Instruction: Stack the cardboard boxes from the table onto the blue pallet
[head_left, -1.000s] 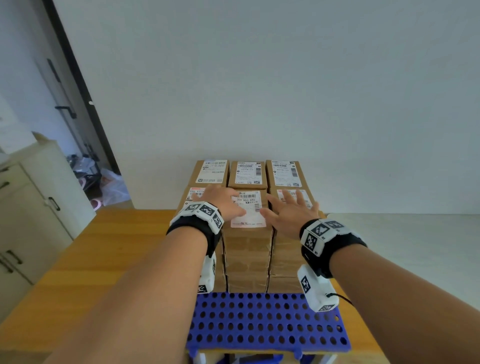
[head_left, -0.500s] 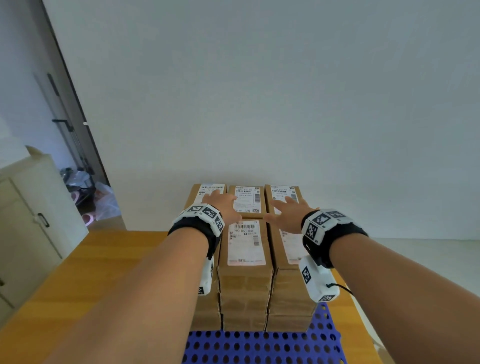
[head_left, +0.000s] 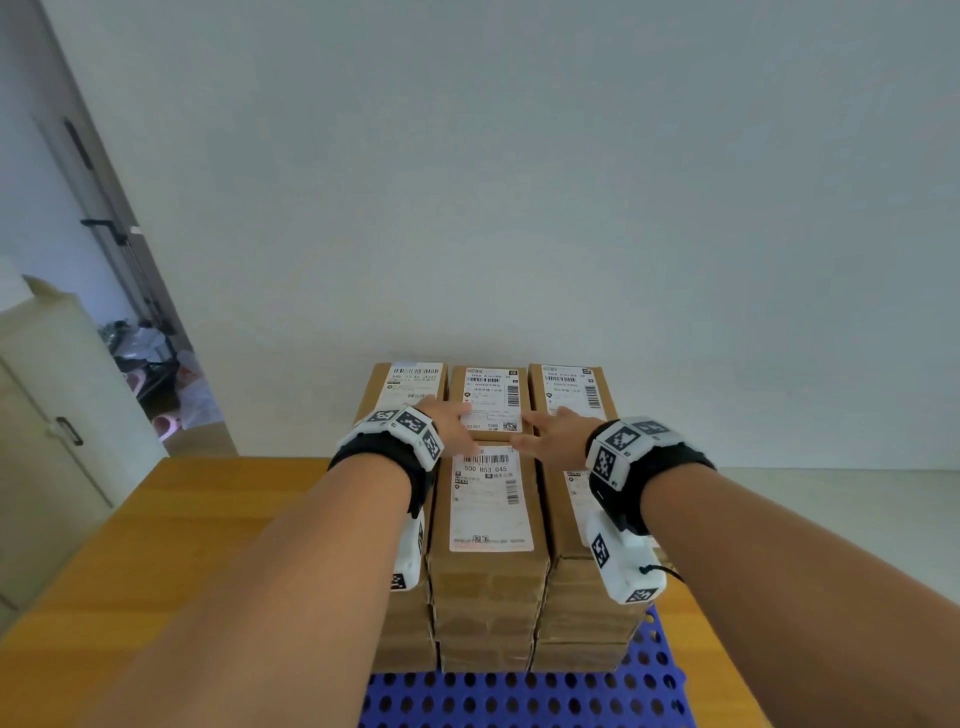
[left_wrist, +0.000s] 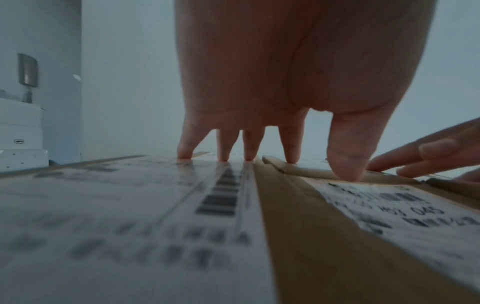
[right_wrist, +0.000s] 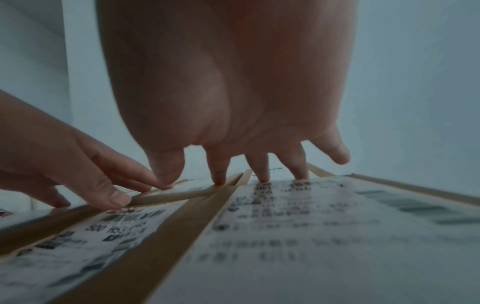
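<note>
A block of brown cardboard boxes (head_left: 488, 587) with white shipping labels stands stacked on the blue perforated pallet (head_left: 519, 701), in three columns and two rows. My left hand (head_left: 452, 423) lies flat on top, fingers straight, fingertips (left_wrist: 291, 158) touching the back middle box (head_left: 491, 395) and the left column. My right hand (head_left: 553, 434) lies flat beside it, fingertips (right_wrist: 221, 179) on the back middle box and the right column (right_wrist: 311, 226). Both thumbs touch the seam by the front middle box (head_left: 488, 499). Neither hand grips anything.
The pallet rests on a wooden table (head_left: 182, 545) against a pale wall. A cream cabinet (head_left: 47, 415) stands at the left, with a doorway and clutter (head_left: 150, 358) behind it. A white surface (head_left: 831, 519) lies right of the table.
Both hands slid forward across the box tops, from the front middle box to the back row. The camera view moved closer to the stack and tilted up.
</note>
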